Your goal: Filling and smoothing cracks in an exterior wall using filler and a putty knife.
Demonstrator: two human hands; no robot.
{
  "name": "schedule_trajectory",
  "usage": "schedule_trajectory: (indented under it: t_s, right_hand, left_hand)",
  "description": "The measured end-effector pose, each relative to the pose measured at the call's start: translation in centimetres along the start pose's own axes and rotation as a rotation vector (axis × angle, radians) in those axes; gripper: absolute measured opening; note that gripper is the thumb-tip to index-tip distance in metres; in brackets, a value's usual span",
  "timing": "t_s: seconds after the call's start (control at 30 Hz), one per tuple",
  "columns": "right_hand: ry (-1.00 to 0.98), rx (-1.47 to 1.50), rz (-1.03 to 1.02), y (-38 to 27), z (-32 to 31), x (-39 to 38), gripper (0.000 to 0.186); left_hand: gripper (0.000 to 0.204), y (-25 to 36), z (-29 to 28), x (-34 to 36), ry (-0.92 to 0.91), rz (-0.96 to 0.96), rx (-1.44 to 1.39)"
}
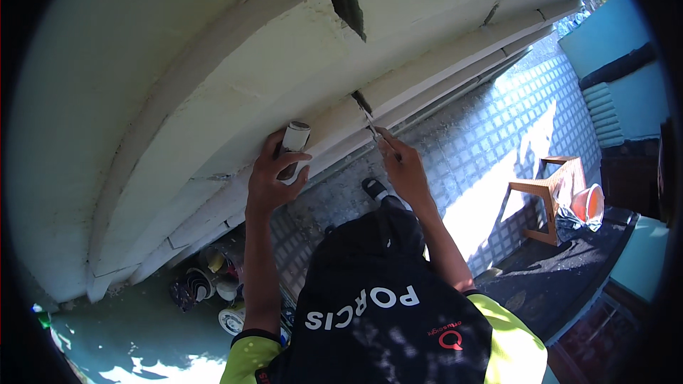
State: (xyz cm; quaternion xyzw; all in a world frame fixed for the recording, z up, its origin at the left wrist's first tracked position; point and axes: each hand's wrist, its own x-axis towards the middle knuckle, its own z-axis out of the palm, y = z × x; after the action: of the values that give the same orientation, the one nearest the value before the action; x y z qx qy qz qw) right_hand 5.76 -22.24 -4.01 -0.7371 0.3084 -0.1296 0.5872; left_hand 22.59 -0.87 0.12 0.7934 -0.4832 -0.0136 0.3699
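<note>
My left hand (267,179) is wrapped around a small white cylindrical container (294,136), held up against the moulded edge of a cream wall (270,78). Part of the container is hidden behind my fingers. My right hand (404,167) grips a thin tool with a narrow pale blade (372,126); whether it is a scraper or a small spatula cannot be made out. The blade's tip is at the lower end of a short dark crack (361,102) in a ledge of the moulding. Higher up, a larger jagged crack (341,3) splits the wall.
Below lies a patterned tile floor (455,142), where my sandalled foot (373,187) stands. A brown woven-look stool (544,188) is on the right, beside an orange bucket (588,206) and a dark plastic bag. Several containers and shoes (196,288) sit at lower left.
</note>
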Motion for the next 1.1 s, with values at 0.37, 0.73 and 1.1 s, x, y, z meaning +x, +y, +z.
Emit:
schedule_trajectory:
  t_s: [0.37,0.73,1.1]
  right_hand:
    - [-0.103,0.093,0.115,0.5,-3.7,-4.7,0.040]
    - [-0.094,0.057,0.064,0.6,-2.8,-4.9,0.041]
    - [0.138,-0.217,-0.288,-3.3,-6.4,-5.9,0.042]
  left_hand:
    - [0.030,-0.8,0.0,-0.5,0.022,0.015,-0.001]
    - [0.028,0.5,-0.2,-0.2,0.006,-0.079,-0.023]
    - [0.027,-0.2,0.1,-0.3,0.028,-0.025,-0.027]
